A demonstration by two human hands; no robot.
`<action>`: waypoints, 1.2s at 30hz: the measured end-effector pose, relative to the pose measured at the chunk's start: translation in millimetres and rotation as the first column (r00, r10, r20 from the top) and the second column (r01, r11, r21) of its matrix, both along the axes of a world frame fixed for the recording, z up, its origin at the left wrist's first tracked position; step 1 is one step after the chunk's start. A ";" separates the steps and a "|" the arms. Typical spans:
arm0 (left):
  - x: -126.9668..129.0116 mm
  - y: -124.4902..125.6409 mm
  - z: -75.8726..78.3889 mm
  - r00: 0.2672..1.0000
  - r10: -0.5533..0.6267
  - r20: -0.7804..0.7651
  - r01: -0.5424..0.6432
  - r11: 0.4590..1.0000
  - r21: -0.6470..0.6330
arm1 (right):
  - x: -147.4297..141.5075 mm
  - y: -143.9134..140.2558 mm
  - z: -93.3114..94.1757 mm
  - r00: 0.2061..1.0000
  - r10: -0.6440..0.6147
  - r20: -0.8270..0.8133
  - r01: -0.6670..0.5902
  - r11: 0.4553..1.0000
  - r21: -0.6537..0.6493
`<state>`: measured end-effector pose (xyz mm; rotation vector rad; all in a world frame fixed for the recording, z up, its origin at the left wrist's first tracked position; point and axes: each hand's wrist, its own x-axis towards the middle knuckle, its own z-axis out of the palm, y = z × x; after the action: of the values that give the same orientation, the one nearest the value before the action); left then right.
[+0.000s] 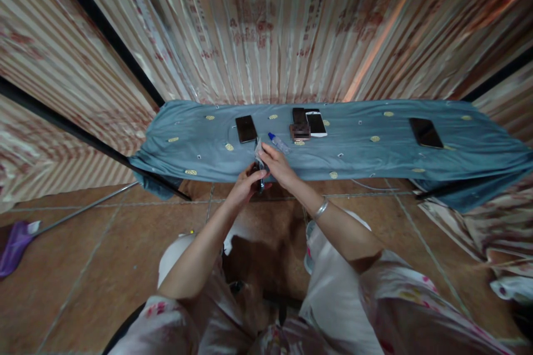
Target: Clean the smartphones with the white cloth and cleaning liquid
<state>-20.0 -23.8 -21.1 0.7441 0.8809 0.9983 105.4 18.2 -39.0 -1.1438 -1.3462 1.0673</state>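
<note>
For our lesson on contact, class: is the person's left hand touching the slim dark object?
Touching. The head view shows the left hand gripping the slim dark object, with the thumb against it and fingertips showing on its far side.

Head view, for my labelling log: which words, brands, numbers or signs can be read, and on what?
No text can be read.
Curtain: reddish marks, too blurred to make out.
Blue-capped bottle: nothing legible.
White-framed phone: any marking too small.
Brown item: pixelated, unreadable.
Held object: too small and blurred.
</note>
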 end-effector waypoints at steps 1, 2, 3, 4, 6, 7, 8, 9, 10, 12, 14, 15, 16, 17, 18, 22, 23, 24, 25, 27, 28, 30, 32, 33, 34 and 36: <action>-1.0 1.6 0.1 1.000 0.007 0.002 -0.007 1.000 0.001 | -1.7 -2.1 -0.6 0.999 0.024 -0.026 -0.024 1.000 -0.015; -2.0 3.4 -0.1 1.000 0.017 0.005 -0.017 1.000 0.002 | -3.5 -4.2 -1.0 0.998 0.046 -0.052 -0.048 0.998 -0.029; -3.0 5.3 -0.8 1.000 0.026 0.008 -0.026 1.000 0.005 | -5.3 -6.0 -1.2 0.995 0.062 -0.080 -0.065 0.997 -0.042; -3.9 7.1 -1.9 0.999 0.038 0.012 -0.038 0.999 0.010 | -7.0 -7.6 -1.2 0.992 0.069 -0.110 -0.076 0.996 -0.056; -5.4 10.5 -4.7 0.998 0.060 0.020 -0.061 0.998 0.020 | -9.3 -10.0 -0.2 0.981 0.075 -0.178 -0.096 0.989 -0.110; -5.9 11.9 -6.3 0.997 0.069 0.025 -0.069 0.997 0.026 | -10.0 -10.9 0.7 0.973 0.080 -0.215 -0.114 0.982 -0.151; -6.4 13.2 -7.8 0.997 0.076 0.030 -0.077 0.997 0.032 | -10.3 -11.7 1.8 0.963 0.087 -0.253 -0.139 0.971 -0.195; -6.6 14.3 -9.0 0.996 0.083 0.038 -0.084 0.996 0.039 | -10.3 -12.4 3.0 0.952 0.096 -0.292 -0.168 0.958 -0.231; -6.8 15.2 -10.1 0.995 0.091 0.046 -0.094 0.994 0.049 | -10.0 -13.2 4.3 0.938 0.105 -0.331 -0.196 0.947 -0.254; -7.0 16.8 -11.5 0.991 0.114 0.063 -0.119 0.990 0.073 | -9.3 -14.4 6.8 0.907 0.120 -0.404 -0.240 0.936 -0.259; -7.1 17.8 -12.0 0.988 0.140 0.072 -0.146 0.985 0.090 | -8.5 -15.1 8.7 0.881 0.133 -0.454 -0.268 0.931 -0.246; -7.2 18.1 -12.0 0.986 0.149 0.070 -0.155 0.983 0.095 | -8.1 -15.3 9.4 0.875 0.140 -0.464 -0.278 0.929 -0.245; -7.3 18.3 -11.9 0.986 0.156 0.066 -0.162 0.982 0.097 | -7.9 -15.2 9.9 0.874 0.146 -0.463 -0.285 0.926 -0.247; -7.4 18.3 -11.7 0.985 0.161 0.062 -0.166 0.981 0.096 | -7.7 -15.1 10.3 0.880 0.151 -0.451 -0.287 0.925 -0.250; -7.5 18.3 -11.5 0.985 0.163 0.057 -0.168 0.982 0.090 | -7.6 -15.1 10.5 0.889 0.160 -0.430 -0.288 0.924 -0.251; -6.7 17.3 -8.8 0.987 0.149 0.062 -0.150 0.989 0.012 | -8.3 -16.4 9.7 0.928 0.199 -0.313 -0.270 0.942 -0.199; -6.1 17.2 -7.9 0.987 0.144 0.070 -0.143 0.990 -0.014 | -8.8 -17.3 9.1 0.937 0.209 -0.281 -0.263 0.949 -0.173; -5.5 17.2 -6.8 0.986 0.145 0.077 -0.142 0.989 -0.037 | -9.5 -18.6 8.5 0.944 0.218 -0.247 -0.259 0.955 -0.146; -5.0 17.4 -6.0 0.985 0.149 0.084 -0.145 0.988 -0.056 | -10.3 -20.0 7.7 0.951 0.227 -0.208 -0.256 0.959 -0.123; -4.6 18.7 -5.0 0.982 0.165 0.095 -0.157 0.983 -0.092 | -12.5 -23.5 5.9 0.965 0.238 -0.107 -0.248 0.964 -0.098; -4.9 19.8 -5.1 0.979 0.177 0.103 -0.166 0.980 -0.110 | -14.0 -25.4 5.0 0.970 0.238 -0.048 -0.242 0.966 -0.091; -6.7 22.5 -6.4 0.971 0.205 0.123 -0.187 0.972 -0.143 | -17.2 -28.8 2.9 0.969 0.237 0.066 -0.232 0.970 -0.075; -9.4 25.3 -8.8 0.964 0.231 0.133 -0.210 0.965 -0.155 | -20.0 -31.4 1.0 0.960 0.234 0.151 -0.229 0.972 -0.050; -10.9 26.7 -10.1 0.963 0.237 0.130 -0.217 0.964 -0.154 | -21.0 -32.3 0.3 0.957 0.231 0.176 -0.228 0.973 -0.034; -12.4 27.9 -11.5 0.964 0.237 0.120 -0.218 0.964 -0.151 | -21.5 -32.9 -0.1 0.956 0.221 0.190 -0.222 0.975 -0.020; -15.2 30.3 -14.1 0.968 0.229 0.099 -0.214 0.966 -0.144 | -20.9 -33.8 0.5 0.958 0.196 0.207 -0.200 0.980 0.000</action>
<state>-35.2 6.4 -35.3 0.4768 0.9344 1.1568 84.5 -15.6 -38.5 -1.1462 -1.6604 1.0961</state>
